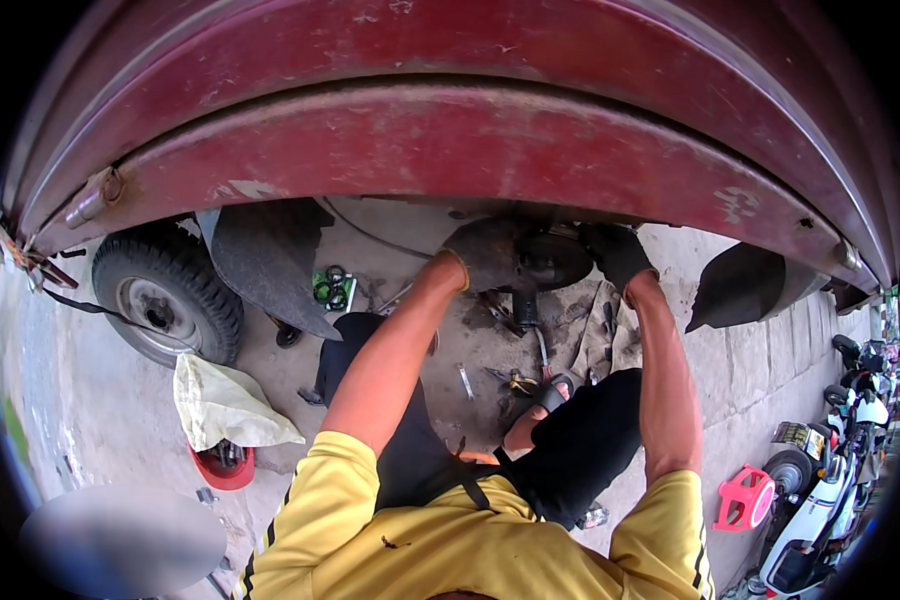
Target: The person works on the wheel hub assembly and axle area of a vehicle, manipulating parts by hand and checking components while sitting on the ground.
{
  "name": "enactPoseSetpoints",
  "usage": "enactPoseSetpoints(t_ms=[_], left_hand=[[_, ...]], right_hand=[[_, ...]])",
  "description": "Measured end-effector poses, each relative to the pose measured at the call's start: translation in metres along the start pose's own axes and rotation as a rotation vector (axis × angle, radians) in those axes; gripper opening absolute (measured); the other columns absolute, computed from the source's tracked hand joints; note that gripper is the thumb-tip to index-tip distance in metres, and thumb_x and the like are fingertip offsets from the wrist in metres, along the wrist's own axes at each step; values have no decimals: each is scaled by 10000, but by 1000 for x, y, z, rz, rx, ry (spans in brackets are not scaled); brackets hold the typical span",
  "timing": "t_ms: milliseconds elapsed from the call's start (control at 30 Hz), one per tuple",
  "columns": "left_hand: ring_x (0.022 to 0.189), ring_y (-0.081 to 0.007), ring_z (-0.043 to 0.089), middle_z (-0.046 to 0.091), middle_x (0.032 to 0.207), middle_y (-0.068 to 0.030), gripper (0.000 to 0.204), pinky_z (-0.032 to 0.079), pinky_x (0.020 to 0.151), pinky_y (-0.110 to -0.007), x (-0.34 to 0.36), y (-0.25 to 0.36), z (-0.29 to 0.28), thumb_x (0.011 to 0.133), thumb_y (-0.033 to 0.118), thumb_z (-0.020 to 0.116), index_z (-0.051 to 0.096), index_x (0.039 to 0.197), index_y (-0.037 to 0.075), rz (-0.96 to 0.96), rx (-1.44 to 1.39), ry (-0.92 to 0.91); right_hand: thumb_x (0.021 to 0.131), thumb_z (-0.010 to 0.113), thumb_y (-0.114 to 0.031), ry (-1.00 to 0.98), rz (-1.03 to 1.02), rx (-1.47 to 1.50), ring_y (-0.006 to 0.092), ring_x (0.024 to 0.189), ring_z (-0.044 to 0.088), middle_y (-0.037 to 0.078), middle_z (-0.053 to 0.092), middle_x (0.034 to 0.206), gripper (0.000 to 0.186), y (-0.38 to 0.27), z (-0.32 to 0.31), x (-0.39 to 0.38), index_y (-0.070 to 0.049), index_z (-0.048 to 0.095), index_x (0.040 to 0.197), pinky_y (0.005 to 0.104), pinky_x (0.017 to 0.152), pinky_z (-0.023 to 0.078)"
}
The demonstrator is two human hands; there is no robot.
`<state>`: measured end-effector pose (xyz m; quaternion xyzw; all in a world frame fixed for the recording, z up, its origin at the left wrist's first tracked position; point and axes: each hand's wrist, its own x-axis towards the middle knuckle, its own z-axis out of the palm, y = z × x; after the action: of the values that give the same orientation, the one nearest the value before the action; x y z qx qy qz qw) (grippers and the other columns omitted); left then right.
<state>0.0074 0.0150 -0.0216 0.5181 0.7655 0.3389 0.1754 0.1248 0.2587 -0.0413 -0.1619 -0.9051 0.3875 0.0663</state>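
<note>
Both my hands wear dark gloves and reach under the red vehicle body. Between them sits a dark round metal part, drum-like in shape. My left hand is closed against its left side, the fingers partly lost in shadow. At its right edge, my right hand curls its fingers onto the rim. A dark upright support stands just below the part. On the ground between my legs lie a wrench and yellow-handled pliers.
A wheel and dark mud flap are at left, another flap at right. A pale sack covers part of a red basin. A green package with black rings, pink stool and motorbikes stand around.
</note>
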Motion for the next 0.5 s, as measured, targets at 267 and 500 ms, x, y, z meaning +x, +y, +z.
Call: enactPoseSetpoints(t_ms=[267,500], left_hand=[[1087,-309,618,647,1182,-181,777,467,946,-380,3,3,-3,589,406,818,594,1263,91,-26,-7,-53],[1063,-356,610,642,1171,-183,706,472,930,-407,-7,-3,7,644,419,794,603,1236,86,131,30,251]], right_hand=[[900,582,-260,181,-264,-199,312,1017,611,194,670,1059,302,-49,2,-4,-8,680,1033,400,914,441],[906,519,-278,151,-465,-717,404,1110,544,218,593,1191,365,-116,20,-16,-86,600,1205,474,934,436]])
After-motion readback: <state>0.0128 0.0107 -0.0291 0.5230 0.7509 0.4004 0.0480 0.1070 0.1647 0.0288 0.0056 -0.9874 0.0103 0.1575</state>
